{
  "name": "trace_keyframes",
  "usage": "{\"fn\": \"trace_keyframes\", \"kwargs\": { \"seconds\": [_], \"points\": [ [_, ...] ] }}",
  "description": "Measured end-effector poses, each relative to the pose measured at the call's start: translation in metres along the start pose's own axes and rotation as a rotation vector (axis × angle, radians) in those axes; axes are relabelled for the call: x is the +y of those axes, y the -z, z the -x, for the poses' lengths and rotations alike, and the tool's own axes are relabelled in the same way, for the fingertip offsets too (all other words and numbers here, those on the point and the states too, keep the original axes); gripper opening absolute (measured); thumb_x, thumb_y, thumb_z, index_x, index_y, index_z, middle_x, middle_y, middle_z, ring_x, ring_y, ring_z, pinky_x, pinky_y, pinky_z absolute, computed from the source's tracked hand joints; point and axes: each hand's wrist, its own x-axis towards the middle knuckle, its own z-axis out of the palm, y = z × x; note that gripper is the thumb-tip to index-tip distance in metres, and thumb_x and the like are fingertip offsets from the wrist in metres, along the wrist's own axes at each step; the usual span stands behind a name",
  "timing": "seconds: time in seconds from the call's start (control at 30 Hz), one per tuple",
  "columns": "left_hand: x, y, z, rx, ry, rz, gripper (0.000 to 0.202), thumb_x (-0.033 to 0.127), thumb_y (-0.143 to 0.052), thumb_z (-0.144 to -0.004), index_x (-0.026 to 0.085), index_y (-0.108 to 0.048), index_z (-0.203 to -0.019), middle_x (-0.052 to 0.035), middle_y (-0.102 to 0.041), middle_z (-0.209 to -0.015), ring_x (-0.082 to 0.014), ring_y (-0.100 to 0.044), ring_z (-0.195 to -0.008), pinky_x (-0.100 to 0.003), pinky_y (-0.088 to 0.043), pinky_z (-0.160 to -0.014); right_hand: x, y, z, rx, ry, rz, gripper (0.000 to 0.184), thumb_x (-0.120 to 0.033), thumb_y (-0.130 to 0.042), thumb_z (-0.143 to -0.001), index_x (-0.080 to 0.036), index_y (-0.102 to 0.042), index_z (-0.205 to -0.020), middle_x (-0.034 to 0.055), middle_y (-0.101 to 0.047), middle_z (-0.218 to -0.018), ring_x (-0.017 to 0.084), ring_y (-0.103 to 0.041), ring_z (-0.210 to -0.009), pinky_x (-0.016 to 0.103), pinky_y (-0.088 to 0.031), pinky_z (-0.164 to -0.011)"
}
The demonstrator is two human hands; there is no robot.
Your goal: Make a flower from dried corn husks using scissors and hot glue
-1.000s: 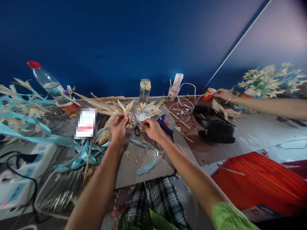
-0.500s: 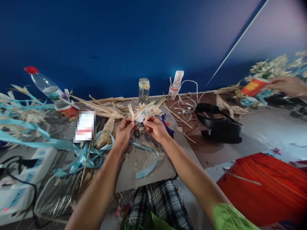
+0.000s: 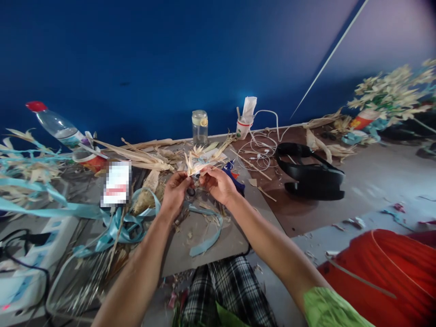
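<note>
My left hand and my right hand meet over the middle of the work board, both pinched on a small dried-husk flower whose pale pointed petals stick up between the fingertips. Just below the hands lie black-handled scissors, partly hidden. A blue glue gun lies right behind my right hand. A light-blue ribbon curls on the board under my wrists.
Dried husk strips, a glass jar, a paper cup, white cables and a black strap bag sit further back. A plastic bottle and power strip lie left, a husk-flower bouquet far right, a red bag near right.
My right hand came from the scissors to join the left on the husk flower. The other person's hand with the red cup at the right has left the view. The camera panned slightly.
</note>
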Motion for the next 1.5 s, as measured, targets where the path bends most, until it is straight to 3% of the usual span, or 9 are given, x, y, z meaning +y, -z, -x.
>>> {"fn": "trace_keyframes", "kwargs": {
  "seconds": [0.17,0.27,0.5,0.63,0.83,0.97,1.17,1.37,1.5],
  "points": [
    [0.0,0.001,0.0,-0.013,-0.005,-0.005,0.02,0.028,-0.072,-0.069,0.018,-0.06,-0.082,0.0015,-0.061,-0.067,-0.0109,-0.057,-0.058,-0.024,-0.045,-0.059,-0.001,0.003,-0.004,0.029,0.035,-0.007,0.01,-0.019,-0.058,-0.064,-0.017,-0.059,-0.075,-0.0015,-0.055,-0.061,0.012,-0.052,-0.057,0.025,-0.045,-0.059],
    [0.001,0.0,0.0,-0.001,-0.012,0.004,0.022,0.029,-0.072,-0.068,0.018,-0.061,-0.082,0.0014,-0.06,-0.067,-0.0109,-0.057,-0.058,-0.024,-0.045,-0.059,0.0,0.006,-0.004,0.0,0.06,0.048,0.017,-0.028,-0.058,-0.07,-0.017,-0.062,-0.082,-0.0008,-0.056,-0.065,0.012,-0.05,-0.057,0.025,-0.043,-0.059],
    [0.003,-0.002,0.001,0.012,0.0,0.016,0.023,0.028,-0.074,-0.065,0.017,-0.061,-0.081,0.0015,-0.061,-0.068,-0.0101,-0.057,-0.058,-0.024,-0.046,-0.06,0.002,0.015,-0.001,0.094,0.23,0.555,0.04,-0.054,-0.058,-0.077,-0.017,-0.07,-0.084,-0.0045,-0.043,-0.055,0.01,-0.039,-0.054,0.024,-0.03,-0.055],
    [0.005,-0.002,0.001,0.009,0.004,0.036,0.022,0.028,-0.074,-0.066,0.018,-0.06,-0.08,0.002,-0.06,-0.066,-0.0099,-0.056,-0.057,-0.024,-0.046,-0.06,0.005,0.018,-0.003,0.072,0.234,0.553,0.046,-0.058,-0.053,-0.079,-0.017,-0.072,-0.085,-0.0044,-0.043,-0.055,0.009,-0.038,-0.053,0.023,-0.029,-0.054],
    [0.006,-0.003,0.003,0.002,0.002,-0.004,0.022,0.029,-0.073,-0.067,0.018,-0.06,-0.081,0.0011,-0.061,-0.067,-0.011,-0.057,-0.057,-0.024,-0.046,-0.058,0.01,0.019,-0.01,0.079,0.168,0.364,0.04,-0.053,-0.066,-0.07,-0.017,-0.071,-0.084,-0.0034,-0.052,-0.06,0.009,-0.045,-0.055,0.023,-0.036,-0.056],
    [0.002,-0.002,0.003,-0.027,0.004,-0.014,0.021,0.029,-0.072,-0.067,0.019,-0.061,-0.082,0.0014,-0.061,-0.066,-0.0115,-0.057,-0.058,-0.025,-0.046,-0.06,0.007,0.012,-0.008,0.078,0.135,0.225,0.031,-0.046,-0.073,-0.064,-0.016,-0.069,-0.073,-0.0036,-0.054,-0.06,0.007,-0.046,-0.053,0.023,-0.036,-0.054],
    [-0.001,-0.002,0.006,-0.056,0.039,-0.071,0.023,0.03,-0.07,-0.068,0.019,-0.069,-0.088,-0.0014,-0.062,-0.067,-0.0147,-0.058,-0.062,-0.028,-0.047,-0.061,0.003,0.01,-0.006,0.105,0.13,0.234,0.035,-0.047,-0.074,-0.061,-0.015,-0.07,-0.075,-0.0045,-0.052,-0.055,0.007,-0.045,-0.051,0.023,-0.035,-0.053],
    [0.009,-0.015,0.012,-0.213,0.079,-0.027,0.024,0.034,-0.068,-0.069,0.021,-0.073,-0.089,-0.0067,-0.068,-0.078,-0.0218,-0.064,-0.078,-0.032,-0.051,-0.069,0.005,0.013,-0.008,0.107,0.138,0.213,0.036,-0.05,-0.074,-0.06,-0.016,-0.068,-0.071,-0.0048,-0.051,-0.052,0.007,-0.042,-0.05,0.024,-0.035,-0.054],
    [0.006,-0.013,0.01,-0.101,0.02,-0.03,0.026,0.041,-0.069,-0.071,0.019,-0.071,-0.086,-0.0082,-0.068,-0.078,-0.0207,-0.063,-0.07,-0.034,-0.051,-0.065,0.004,0.011,-0.006,0.095,0.141,0.22,0.035,-0.05,-0.073,-0.062,-0.016,-0.068,-0.071,-0.004,-0.053,-0.054,0.008,-0.044,-0.05,0.023,-0.035,-0.053]
  ]
}}
